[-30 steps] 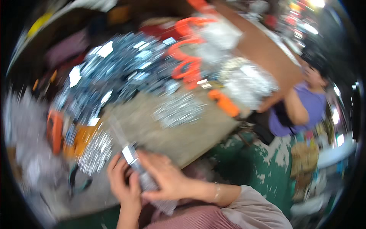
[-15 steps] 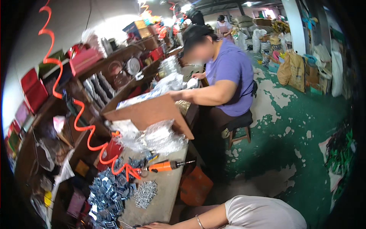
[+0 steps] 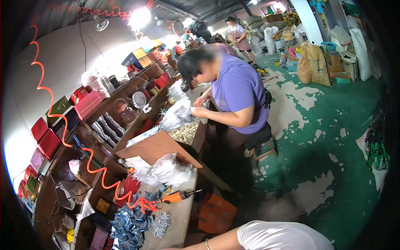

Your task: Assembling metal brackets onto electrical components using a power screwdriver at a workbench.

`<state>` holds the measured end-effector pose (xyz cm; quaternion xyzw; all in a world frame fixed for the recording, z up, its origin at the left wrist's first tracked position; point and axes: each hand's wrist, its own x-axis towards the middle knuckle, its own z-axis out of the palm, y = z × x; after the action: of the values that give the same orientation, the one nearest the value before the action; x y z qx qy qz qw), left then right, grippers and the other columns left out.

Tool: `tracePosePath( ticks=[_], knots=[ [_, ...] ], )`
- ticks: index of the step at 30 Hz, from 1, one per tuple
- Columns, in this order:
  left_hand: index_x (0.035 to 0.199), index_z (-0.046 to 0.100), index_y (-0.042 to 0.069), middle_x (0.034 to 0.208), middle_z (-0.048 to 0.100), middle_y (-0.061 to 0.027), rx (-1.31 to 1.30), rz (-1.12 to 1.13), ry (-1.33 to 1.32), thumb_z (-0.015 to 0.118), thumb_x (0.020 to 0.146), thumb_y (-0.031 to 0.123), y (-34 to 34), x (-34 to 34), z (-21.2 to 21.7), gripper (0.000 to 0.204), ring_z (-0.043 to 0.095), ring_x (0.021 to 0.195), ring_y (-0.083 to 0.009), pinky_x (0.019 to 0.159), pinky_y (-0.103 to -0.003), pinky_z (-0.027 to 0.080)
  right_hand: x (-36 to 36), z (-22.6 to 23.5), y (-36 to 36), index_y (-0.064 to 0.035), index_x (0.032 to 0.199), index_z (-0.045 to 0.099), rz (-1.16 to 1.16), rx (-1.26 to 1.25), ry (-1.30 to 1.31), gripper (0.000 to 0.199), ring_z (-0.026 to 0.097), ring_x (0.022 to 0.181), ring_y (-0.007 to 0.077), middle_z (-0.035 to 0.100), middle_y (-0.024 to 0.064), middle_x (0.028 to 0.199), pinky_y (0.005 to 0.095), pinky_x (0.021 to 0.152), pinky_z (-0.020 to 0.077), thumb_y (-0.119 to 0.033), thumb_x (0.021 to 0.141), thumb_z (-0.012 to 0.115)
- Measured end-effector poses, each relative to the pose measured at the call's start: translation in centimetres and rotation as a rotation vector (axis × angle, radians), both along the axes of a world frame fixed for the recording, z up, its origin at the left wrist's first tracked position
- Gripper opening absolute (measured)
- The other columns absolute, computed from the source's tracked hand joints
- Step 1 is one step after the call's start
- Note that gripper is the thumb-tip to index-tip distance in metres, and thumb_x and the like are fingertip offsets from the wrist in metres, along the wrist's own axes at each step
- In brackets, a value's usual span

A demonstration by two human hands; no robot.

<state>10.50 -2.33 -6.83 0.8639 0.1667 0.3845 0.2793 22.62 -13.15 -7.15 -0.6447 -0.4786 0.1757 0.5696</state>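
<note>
My right forearm (image 3: 227, 241), with a bracelet at the wrist and a pale sleeve, crosses the lower edge toward the bench. Only a sliver of my right hand shows at that edge, so its fingers are hidden. My left hand is out of view. Nearest my right hand on the bench lie a heap of shiny blue-grey metal pieces (image 3: 130, 227) and a smaller pile of silver screws (image 3: 161, 225). Just beyond them rests an orange power screwdriver (image 3: 176, 197), its bit pointing right, with a coiled orange hose (image 3: 98, 170) by it.
Clear plastic bags (image 3: 168, 170) lie against a brown board (image 3: 146, 146). Past it, a co-worker in purple (image 3: 237, 91) sits on a stool, both hands at a plastic bag. An orange bin (image 3: 216, 213) stands beside the bench. Shelves with boxes line the left; sacks (image 3: 314, 62) stand farther back.
My view has shifted, and my right hand has slipped almost wholly below the lower edge. The co-worker's near hand has left the board and joined the other at a plastic bag.
</note>
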Motion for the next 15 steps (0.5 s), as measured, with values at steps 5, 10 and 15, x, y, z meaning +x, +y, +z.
tracePosePath(
  ticks=[5,10,15],
  knots=[
    [0.113,0.054,-0.009,0.103,0.061,-0.0229,-0.067,-0.008,-0.003,0.057,0.093,0.022,-1.8,0.1,1.3,0.036,0.059,0.093,-0.032,0.086,-0.04,0.047,7.6,1.8,-5.4,-0.0051,0.1,0.063,-0.468,0.207,-0.313,0.031,0.057,0.099,0.0352,0.062,0.0179,0.099,0.0465,0.09,0.0436,-0.021,0.074,0.067],
    [0.12,0.05,-0.008,0.109,0.06,-0.0226,-0.242,-0.019,0.033,0.056,0.092,0.012,0.6,0.4,-0.8,0.035,0.058,0.1,-0.0288,0.09,-0.037,0.046,14.9,1.7,-12.5,-0.0049,0.114,0.056,-0.941,-0.303,-0.687,0.05,0.046,0.111,0.0319,0.05,0.0134,0.117,0.0435,0.094,0.0396,-0.018,0.068,0.072],
    [0.122,0.049,-0.005,0.11,0.059,-0.0187,-0.374,-0.039,0.014,0.057,0.089,0.009,-0.3,0.0,0.0,0.037,0.057,0.098,-0.0269,0.087,-0.035,0.047,17.7,2.2,-13.6,-0.0065,0.127,0.047,-0.817,-0.577,-0.57,0.063,0.051,0.11,0.031,0.052,0.013,0.117,0.0425,0.087,0.0465,-0.021,0.072,0.073]
  ],
)
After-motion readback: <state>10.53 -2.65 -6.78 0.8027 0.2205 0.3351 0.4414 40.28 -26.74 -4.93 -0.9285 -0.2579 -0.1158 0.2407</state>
